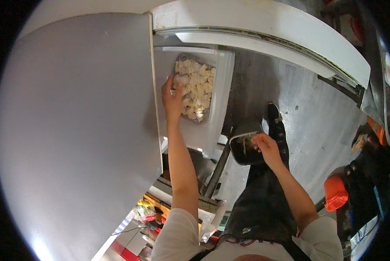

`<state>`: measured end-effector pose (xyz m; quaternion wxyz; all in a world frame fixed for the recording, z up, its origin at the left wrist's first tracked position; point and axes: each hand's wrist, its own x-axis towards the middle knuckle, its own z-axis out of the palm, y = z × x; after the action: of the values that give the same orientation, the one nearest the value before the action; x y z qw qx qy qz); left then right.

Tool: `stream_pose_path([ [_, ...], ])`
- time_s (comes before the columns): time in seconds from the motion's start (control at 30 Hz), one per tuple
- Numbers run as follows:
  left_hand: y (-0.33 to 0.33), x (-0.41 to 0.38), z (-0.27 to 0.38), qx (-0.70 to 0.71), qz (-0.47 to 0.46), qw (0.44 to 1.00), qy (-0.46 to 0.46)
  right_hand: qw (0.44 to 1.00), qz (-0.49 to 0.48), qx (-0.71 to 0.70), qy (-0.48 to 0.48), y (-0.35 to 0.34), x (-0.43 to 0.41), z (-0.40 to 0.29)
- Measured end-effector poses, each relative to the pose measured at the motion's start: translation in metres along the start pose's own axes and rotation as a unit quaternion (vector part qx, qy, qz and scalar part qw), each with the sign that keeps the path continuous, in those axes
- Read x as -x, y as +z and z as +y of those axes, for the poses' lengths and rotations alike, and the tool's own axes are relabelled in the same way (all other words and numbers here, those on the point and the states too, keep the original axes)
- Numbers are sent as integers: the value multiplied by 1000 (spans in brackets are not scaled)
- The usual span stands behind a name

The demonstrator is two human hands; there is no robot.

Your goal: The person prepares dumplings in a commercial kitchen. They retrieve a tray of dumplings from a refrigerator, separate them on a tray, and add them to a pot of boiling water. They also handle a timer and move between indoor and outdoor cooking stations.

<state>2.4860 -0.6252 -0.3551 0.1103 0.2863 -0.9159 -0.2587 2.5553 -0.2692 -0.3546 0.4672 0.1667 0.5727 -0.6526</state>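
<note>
A clear plastic tub of pale, lumpy food pieces (pixel 193 93) lies in an open white fridge or freezer drawer (pixel 222 98). My left hand (pixel 173 96) reaches into the drawer at the tub's left side, fingers spread around its edge and over the pieces; whether it grips the tub is unclear. Lower right, in front of my dark apron, my right hand (pixel 267 148) is at the rim of a dark rectangular container (pixel 247 151) with a light rim. Its fingers are curled on that rim. A few small greenish bits show in the container, too dim to name.
A large grey-white appliance door or panel (pixel 84 107) fills the left side. A curved white appliance edge (pixel 263 19) spans the top. A metal bar (pixel 217 171) runs below the drawer. An orange-red container (pixel 335 192) stands at right. My shoe (pixel 273 111) is on the grey floor.
</note>
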Motion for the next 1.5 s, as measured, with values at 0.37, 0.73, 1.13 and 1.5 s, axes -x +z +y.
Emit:
stream_pose_path([
  [0.37, -1, 72, -67, 441, -29, 671, -596, 999, 5, -35, 2, 7, 25, 2],
  [0.73, -11, 106, -47, 647, 61, 632, -422, 999, 13, -34, -5, -8, 40, -16],
  [1.13, -34, 130, 8, 684, 154, 585, -409, 997, 21, 66, -43, -20, 44, -60],
  [1.5, -94, 231, 99, 685, 120, 574, -431, 932, 142, 75, -324, 12, 16, -156],
])
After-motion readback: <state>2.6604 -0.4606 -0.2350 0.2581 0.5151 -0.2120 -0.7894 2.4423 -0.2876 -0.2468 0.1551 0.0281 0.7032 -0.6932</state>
